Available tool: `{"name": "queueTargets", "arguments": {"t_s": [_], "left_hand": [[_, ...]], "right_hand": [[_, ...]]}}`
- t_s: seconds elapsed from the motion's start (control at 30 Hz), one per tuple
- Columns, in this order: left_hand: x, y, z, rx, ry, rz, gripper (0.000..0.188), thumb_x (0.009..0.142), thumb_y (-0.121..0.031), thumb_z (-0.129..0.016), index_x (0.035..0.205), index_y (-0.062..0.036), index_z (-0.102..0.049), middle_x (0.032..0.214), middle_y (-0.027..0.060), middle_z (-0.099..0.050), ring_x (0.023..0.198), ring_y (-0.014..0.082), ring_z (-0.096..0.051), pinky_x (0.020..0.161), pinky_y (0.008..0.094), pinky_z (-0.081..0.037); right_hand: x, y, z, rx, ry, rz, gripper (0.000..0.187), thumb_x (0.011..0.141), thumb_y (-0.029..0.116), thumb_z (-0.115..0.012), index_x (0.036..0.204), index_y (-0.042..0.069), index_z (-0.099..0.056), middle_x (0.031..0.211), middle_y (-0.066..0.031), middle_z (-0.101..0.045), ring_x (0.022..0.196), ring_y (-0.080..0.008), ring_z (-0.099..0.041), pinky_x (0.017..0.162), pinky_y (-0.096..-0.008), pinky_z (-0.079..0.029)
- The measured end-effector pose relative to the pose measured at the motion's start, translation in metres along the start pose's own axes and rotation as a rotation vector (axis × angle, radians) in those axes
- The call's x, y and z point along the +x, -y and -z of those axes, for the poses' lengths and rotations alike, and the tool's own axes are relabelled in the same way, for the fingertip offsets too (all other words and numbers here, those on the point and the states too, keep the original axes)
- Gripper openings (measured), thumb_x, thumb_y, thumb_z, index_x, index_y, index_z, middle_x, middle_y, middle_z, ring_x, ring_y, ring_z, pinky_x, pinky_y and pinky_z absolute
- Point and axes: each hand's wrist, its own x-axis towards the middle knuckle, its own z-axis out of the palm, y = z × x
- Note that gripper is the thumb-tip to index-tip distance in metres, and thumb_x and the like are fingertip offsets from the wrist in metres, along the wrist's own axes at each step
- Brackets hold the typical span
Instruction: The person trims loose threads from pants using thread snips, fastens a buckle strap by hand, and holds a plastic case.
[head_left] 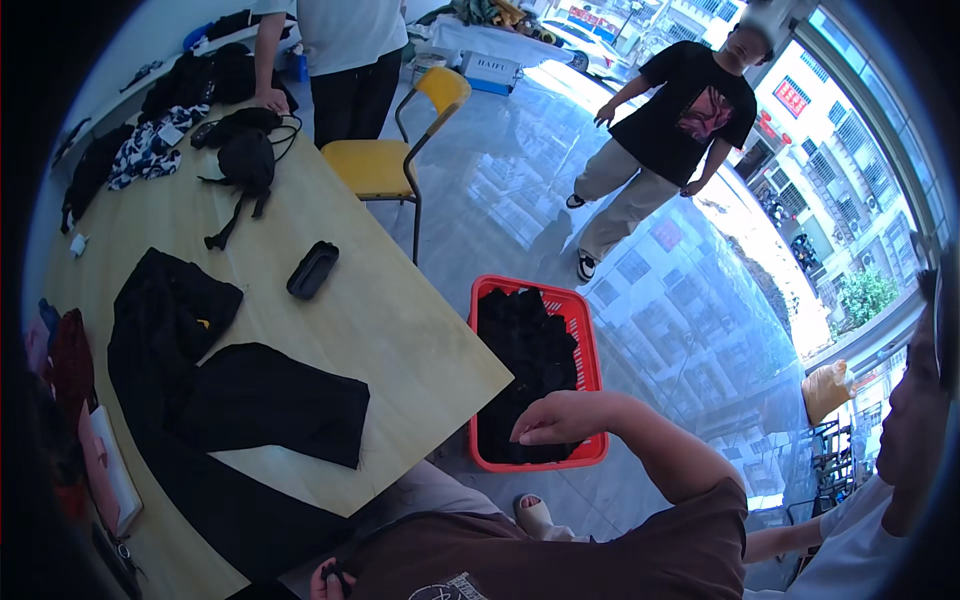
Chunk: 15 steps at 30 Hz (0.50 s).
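Our right hand [560, 418] hangs over the red basket [590, 345], fingers drooping loose and bunched, grasping nothing that we can see. The basket stands on the glossy floor just beside the table's [400, 330] near corner and is filled with black clothes [530, 365]. Our left hand [330, 578] shows only at the lower edge, partly hidden by our brown shirt [600, 555]; its fingers curl around something small and dark, but we cannot tell what it is or how tight the grip is.

On the table, a black garment [270, 400] lies spread flat, well apart from the basket. Farther off we see a small black case [313, 270] and a black bag [245, 160] with straps. A yellow chair [385, 160] stands at the table's far side. 2 people stand beyond: 1 in a white top [345, 30] by the table, 1 in a black shirt [690, 105] on the open floor. Another person's head [915, 420] comes in at the right edge.
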Motion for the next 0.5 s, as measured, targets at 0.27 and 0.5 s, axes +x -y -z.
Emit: {"name": "queueTargets", "arguments": {"t_s": [0.27,0.5], "left_hand": [[0.0050,0.0002,0.0082,-0.128,0.247,-0.128,0.032,0.098,-0.022,-0.048,0.124,-0.0053,-0.055,0.100,0.0056,-0.061,0.087,0.0143,-0.054,0.078,0.0259,-0.044],[0.0034,-0.0023,0.0080,-0.129,0.230,-0.111,0.032,0.097,-0.022,-0.047,0.124,-0.0063,-0.056,0.098,0.0060,-0.062,0.085,0.0150,-0.054,0.080,0.0273,-0.043]], "right_hand": [[-0.0028,0.0055,0.0011,0.016,0.019,-0.031,0.031,0.095,0.025,-0.049,0.113,0.004,-0.063,0.110,-0.0080,-0.065,0.098,-0.0239,-0.061,0.087,-0.0339,-0.047],[-0.0017,0.0050,-0.0011,0.007,0.031,0.003,0.031,0.095,0.025,-0.049,0.114,0.004,-0.062,0.110,-0.0084,-0.065,0.098,-0.0239,-0.061,0.087,-0.0339,-0.047]]}}
